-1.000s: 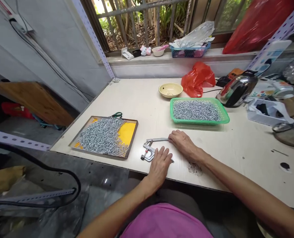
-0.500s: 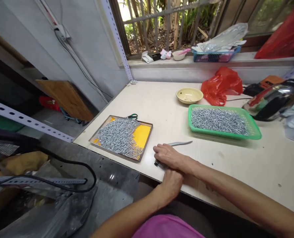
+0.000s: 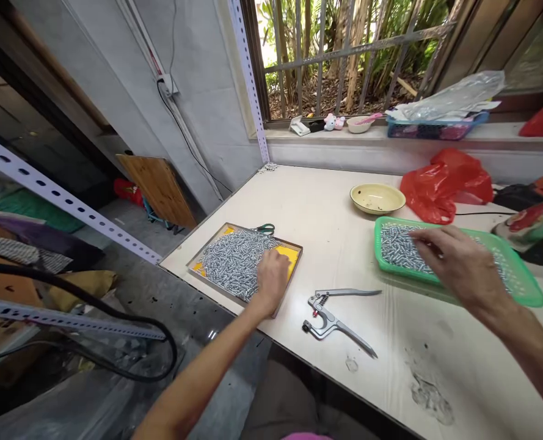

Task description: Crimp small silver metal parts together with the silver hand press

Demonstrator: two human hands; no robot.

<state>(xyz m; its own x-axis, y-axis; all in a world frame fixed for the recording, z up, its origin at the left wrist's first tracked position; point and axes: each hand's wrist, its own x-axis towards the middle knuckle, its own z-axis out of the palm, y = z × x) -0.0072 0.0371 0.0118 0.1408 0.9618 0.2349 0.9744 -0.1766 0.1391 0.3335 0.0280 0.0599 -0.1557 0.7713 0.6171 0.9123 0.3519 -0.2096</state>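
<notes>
My left hand point(image 3: 270, 280) is at the right side of a shallow tray point(image 3: 298, 260) with a yellow bottom. Its curled fingers touch the heap of small silvery metal pins point(image 3: 234, 260), and what they grip is hidden. Over a green plastic basket point(image 3: 525, 284) hangs my right hand point(image 3: 466, 266), thumb and fingers drawn together; anything between the tips is too small to make out. Similar metal pieces point(image 3: 399, 244) fill the basket. Between the hands, hand pliers point(image 3: 328, 318) with grey handles lie spread on the table, touched by neither hand.
Scissors with green handles point(image 3: 266, 229) lie behind the tray. A cream enamel bowl point(image 3: 377, 198) and a red plastic bag point(image 3: 445, 183) stand behind the basket. At the far right is a kettle point(image 3: 513, 232). The table's front edge point(image 3: 335, 382) runs close below the pliers.
Both hands have left the pliers, which now lie uncovered on the table. My left hand has moved to the tray, my right to the basket. The view has shifted too.
</notes>
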